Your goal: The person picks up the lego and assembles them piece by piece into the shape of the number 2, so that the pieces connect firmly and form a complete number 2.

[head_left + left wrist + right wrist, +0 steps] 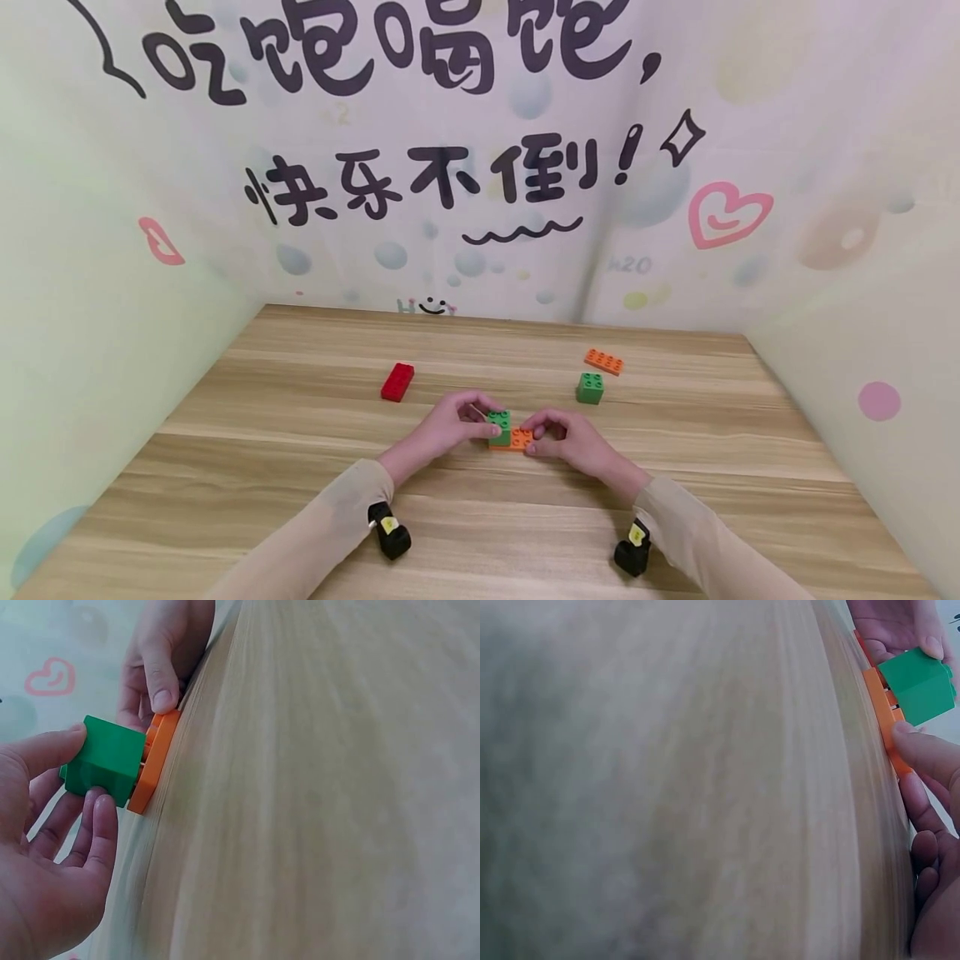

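My left hand (454, 422) pinches a green toy building block (500, 428) between thumb and fingers. Under the block lies an orange studded plate (519, 443), with the block over its left end. In the left wrist view the green block (105, 759) looks slightly tilted, and a narrow gap with studs shows between it and the orange plate (155, 769). With thumb and fingers, my right hand (576, 443) grips the plate's right end. The right wrist view shows that thumb on the edge of the orange plate (883, 712).
A red brick (397, 382) lies on the wooden table (300, 400) to the left. Beyond my right hand stand another green block (590, 388) and, just behind it, a second orange plate (604, 361). A printed curtain (420, 267) hangs along the table's back edge.
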Demonstrator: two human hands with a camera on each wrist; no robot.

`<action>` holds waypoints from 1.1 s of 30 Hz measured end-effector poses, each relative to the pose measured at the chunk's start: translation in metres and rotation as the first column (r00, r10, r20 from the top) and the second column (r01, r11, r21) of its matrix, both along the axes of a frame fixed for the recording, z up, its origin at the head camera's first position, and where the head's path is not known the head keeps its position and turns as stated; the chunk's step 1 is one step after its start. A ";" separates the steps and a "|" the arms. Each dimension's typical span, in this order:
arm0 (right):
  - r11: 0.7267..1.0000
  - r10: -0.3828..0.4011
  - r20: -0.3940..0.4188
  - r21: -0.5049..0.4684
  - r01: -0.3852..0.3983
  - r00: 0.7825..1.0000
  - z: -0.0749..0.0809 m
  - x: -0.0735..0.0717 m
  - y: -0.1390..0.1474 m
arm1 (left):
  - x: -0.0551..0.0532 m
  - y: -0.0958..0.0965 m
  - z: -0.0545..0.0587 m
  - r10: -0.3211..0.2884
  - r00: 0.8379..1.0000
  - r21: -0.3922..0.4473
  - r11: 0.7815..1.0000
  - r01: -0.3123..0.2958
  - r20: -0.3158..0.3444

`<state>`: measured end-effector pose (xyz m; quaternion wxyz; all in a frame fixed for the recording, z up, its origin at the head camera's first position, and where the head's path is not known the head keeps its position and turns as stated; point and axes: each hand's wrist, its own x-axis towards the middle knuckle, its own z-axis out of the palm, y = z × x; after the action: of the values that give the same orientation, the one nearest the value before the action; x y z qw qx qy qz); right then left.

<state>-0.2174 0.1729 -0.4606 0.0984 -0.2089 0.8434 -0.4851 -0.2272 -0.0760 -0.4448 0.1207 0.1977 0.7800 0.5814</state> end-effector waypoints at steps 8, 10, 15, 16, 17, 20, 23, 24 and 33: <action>1.000 -0.004 0.003 -0.003 0.004 1.000 -0.003 -0.002 0.001 | 0.001 0.003 0.000 0.019 1.000 -0.036 0.999 -0.020 -0.021; 1.000 -0.004 0.005 -0.002 0.004 1.000 -0.002 -0.001 0.001 | 0.002 0.004 0.001 0.022 0.999 -0.047 0.999 -0.024 -0.032; 1.000 0.001 0.002 0.001 -0.001 1.000 0.001 0.000 0.000 | 0.002 0.005 0.001 0.024 0.999 -0.053 0.998 -0.026 -0.045; 1.000 0.001 0.003 0.000 -0.001 1.000 0.002 0.000 0.000 | 0.002 0.005 0.001 0.025 0.999 -0.051 0.998 -0.027 -0.043; 1.000 0.000 0.003 0.000 0.000 1.000 0.001 0.000 0.000 | 0.002 0.005 0.000 0.026 0.999 -0.050 0.998 -0.028 -0.039; 1.000 -0.005 0.008 -0.002 0.005 1.000 0.000 0.000 0.001 | 0.002 0.005 0.001 0.022 0.999 -0.052 0.998 -0.025 -0.045; 1.000 -0.012 0.007 0.006 0.012 1.000 -0.001 0.000 0.001 | 0.002 0.005 0.001 0.019 0.999 -0.058 0.998 -0.021 -0.049; 1.000 -0.012 0.003 0.012 0.012 1.000 0.000 0.000 0.000 | 0.002 0.005 0.001 0.019 0.999 -0.060 0.998 -0.022 -0.049; 1.000 0.006 -0.022 0.006 -0.006 1.000 0.027 0.016 -0.007 | 0.004 0.007 0.000 0.048 0.998 -0.047 0.998 -0.050 -0.034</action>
<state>-0.2018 0.1657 -0.4338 0.0912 -0.2167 0.8451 -0.4801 -0.2234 -0.0692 -0.4444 0.0981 0.1851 0.8001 0.5620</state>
